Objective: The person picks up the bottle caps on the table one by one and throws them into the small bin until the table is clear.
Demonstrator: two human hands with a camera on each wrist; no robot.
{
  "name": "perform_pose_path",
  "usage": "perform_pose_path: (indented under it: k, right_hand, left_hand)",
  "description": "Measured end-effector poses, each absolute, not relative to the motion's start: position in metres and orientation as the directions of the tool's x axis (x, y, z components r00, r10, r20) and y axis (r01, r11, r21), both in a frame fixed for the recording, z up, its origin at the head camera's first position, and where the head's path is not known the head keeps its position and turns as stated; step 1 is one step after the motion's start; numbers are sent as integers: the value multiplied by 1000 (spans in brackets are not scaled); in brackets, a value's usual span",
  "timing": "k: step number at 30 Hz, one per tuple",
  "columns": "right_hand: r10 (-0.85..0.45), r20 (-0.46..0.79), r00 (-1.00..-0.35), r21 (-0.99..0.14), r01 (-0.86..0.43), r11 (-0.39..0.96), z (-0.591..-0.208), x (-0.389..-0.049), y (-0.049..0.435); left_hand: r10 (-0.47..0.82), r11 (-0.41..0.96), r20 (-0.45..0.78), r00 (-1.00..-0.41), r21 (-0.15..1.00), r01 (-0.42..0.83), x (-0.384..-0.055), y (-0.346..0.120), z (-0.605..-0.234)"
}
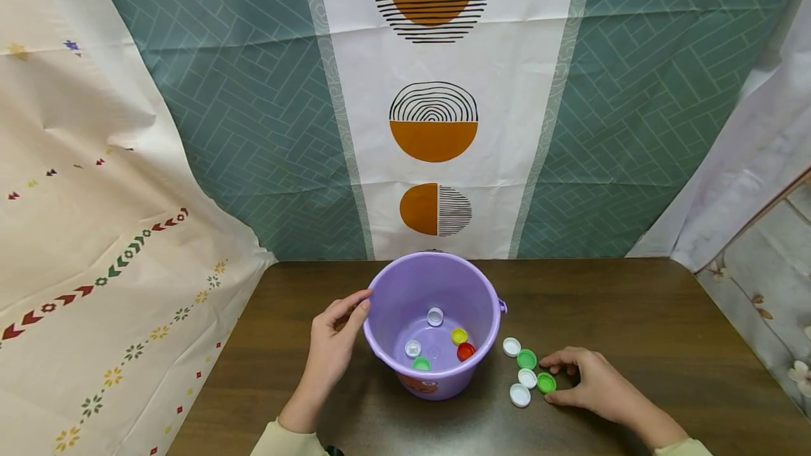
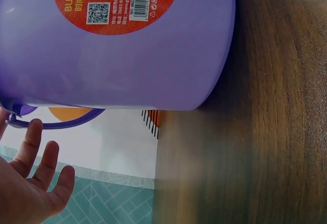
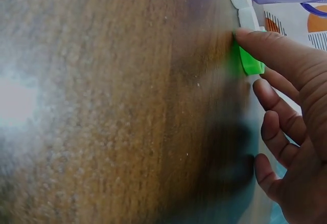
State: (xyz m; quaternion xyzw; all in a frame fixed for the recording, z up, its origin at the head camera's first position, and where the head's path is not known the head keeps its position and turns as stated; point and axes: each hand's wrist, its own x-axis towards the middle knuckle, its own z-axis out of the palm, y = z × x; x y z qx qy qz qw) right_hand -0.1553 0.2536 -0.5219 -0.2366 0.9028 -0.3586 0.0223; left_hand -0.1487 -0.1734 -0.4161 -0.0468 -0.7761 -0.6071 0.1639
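A purple bucket (image 1: 434,266) stands upright on the table with several bottle caps inside, among them a yellow cap (image 1: 459,336), a red cap (image 1: 465,351) and a green cap (image 1: 421,364). My left hand (image 1: 332,343) touches the bucket's left rim with thumb and forefinger; its other fingers (image 2: 47,165) are loosely spread near the purple handle. To the right of the bucket, my right hand (image 1: 595,384) has thumb and forefinger apart on either side of a green bottle cap (image 1: 546,382). In the right wrist view the thumb overlaps this cap; the forefinger's contact is hidden.
Beside the green cap lie another green cap (image 1: 526,359) and white caps, one white cap (image 1: 520,395) nearest the front. The brown wooden table (image 1: 608,308) meets a patterned cloth (image 1: 437,55) behind. A cream cloth (image 1: 114,287) hangs along the left side.
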Motion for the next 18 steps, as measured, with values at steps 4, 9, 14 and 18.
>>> perform_pose_path:
  k: [4, 9, 14, 18]
  right_hand:
    - [-429, 144, -892, -639, -415, 647, -523, -156, 252]
    - [-419, 170, -892, -614, -428, 663, -525, -157, 251]
    - [-425, 157, -892, -629, -422, 653, -522, -160, 252]
    - [-420, 139, -897, -635, -406, 658, -516, -167, 253]
  left_hand:
    - [-127, 253, 308, -943, 929, 270, -149, -173, -416]
    - [-124, 255, 314, -941, 927, 276, -149, -173, -416]
    - [-124, 257, 319, -940, 925, 280, -148, -173, -416]
    - [-125, 250, 316, -940, 927, 278, -148, -173, -415]
